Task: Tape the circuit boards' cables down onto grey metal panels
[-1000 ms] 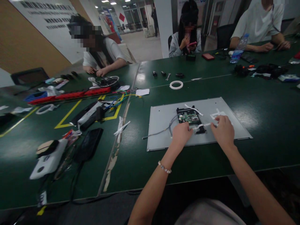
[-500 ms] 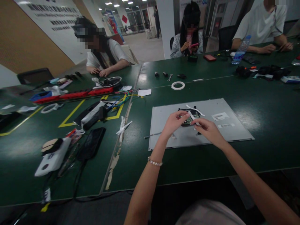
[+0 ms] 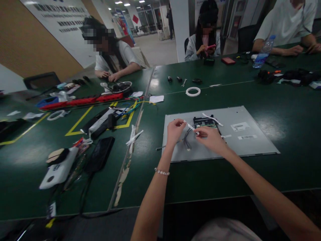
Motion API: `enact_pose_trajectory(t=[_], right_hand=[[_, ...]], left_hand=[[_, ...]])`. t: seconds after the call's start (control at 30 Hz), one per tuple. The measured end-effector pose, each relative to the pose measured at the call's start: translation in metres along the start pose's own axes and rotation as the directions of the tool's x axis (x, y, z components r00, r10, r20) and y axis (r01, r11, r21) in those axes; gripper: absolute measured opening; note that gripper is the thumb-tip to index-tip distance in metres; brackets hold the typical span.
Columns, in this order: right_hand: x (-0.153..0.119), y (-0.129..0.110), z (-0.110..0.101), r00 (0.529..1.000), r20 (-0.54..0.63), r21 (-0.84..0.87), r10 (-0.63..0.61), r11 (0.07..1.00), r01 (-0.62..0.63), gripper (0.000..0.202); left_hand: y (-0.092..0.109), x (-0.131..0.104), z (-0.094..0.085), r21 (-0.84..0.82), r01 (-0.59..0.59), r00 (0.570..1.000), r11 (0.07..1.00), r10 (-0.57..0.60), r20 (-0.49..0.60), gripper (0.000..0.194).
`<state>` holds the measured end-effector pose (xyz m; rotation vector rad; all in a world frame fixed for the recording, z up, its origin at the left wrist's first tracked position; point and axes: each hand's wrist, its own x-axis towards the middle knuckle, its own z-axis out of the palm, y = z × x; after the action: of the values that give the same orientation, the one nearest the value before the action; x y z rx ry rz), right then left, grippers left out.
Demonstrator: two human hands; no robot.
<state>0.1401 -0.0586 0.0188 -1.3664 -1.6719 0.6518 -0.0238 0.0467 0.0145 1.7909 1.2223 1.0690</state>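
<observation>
Stretched between my two hands is a short strip of white tape (image 3: 189,126). My left hand (image 3: 175,131) pinches its upper left end, and my right hand (image 3: 209,138) grips the lower right end. Both hands are over a flat grey panel (image 3: 243,144). Beneath my right hand, partly hidden, is a circuit board in a black frame (image 3: 204,119). Another white strip (image 3: 213,119) lies across the frame's top right. Grey cables (image 3: 187,142) run from the board over the panel's left part.
A white tape roll (image 3: 193,91) and a wrench (image 3: 184,82) lie beyond the panel. To the left are a black power bank-like block (image 3: 100,154), a white device (image 3: 59,170) and a red power strip (image 3: 82,101). Other people sit across the table; a water bottle (image 3: 263,53) stands far right.
Both hands have shifted left with the tape strip, away from the middle of the circuit board. The grey cables now show more. The camera view has turned slightly.
</observation>
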Motion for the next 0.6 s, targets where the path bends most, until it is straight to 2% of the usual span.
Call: enact_pose_trajectory(t=[0.1, 0.27, 0.37, 0.43, 0.6], right_hand=[[0.000, 0.000, 0.005, 0.996, 0.063, -0.137, -0.058, 0.988, 0.066, 0.037], [0.002, -0.002, 0.009, 0.987, 0.128, -0.378, -0.099, 0.915, 0.141, 0.022], [0.004, -0.003, 0.011, 0.975, 0.122, -0.486, -0.187, 0.845, 0.223, 0.019], [0.004, -0.002, 0.013, 0.959, 0.113, -0.550, -0.259, 0.788, 0.278, 0.017], [0.005, 0.004, 0.016, 0.908, 0.203, -0.603, -0.366, 0.684, 0.410, 0.018]], left_hand=[[-0.004, -0.002, -0.001, 0.096, 0.007, 1.000, 0.995, -0.006, -0.011, 0.010], [-0.006, -0.007, 0.001, 0.197, -0.024, 0.999, 0.980, 0.028, -0.018, 0.006], [-0.013, -0.009, 0.004, 0.292, -0.069, 0.997, 0.954, 0.079, -0.022, 0.007], [-0.018, -0.009, 0.006, 0.339, -0.096, 0.995, 0.936, 0.103, -0.002, 0.006], [-0.022, -0.008, 0.007, 0.382, -0.142, 0.990, 0.913, 0.139, 0.035, 0.008]])
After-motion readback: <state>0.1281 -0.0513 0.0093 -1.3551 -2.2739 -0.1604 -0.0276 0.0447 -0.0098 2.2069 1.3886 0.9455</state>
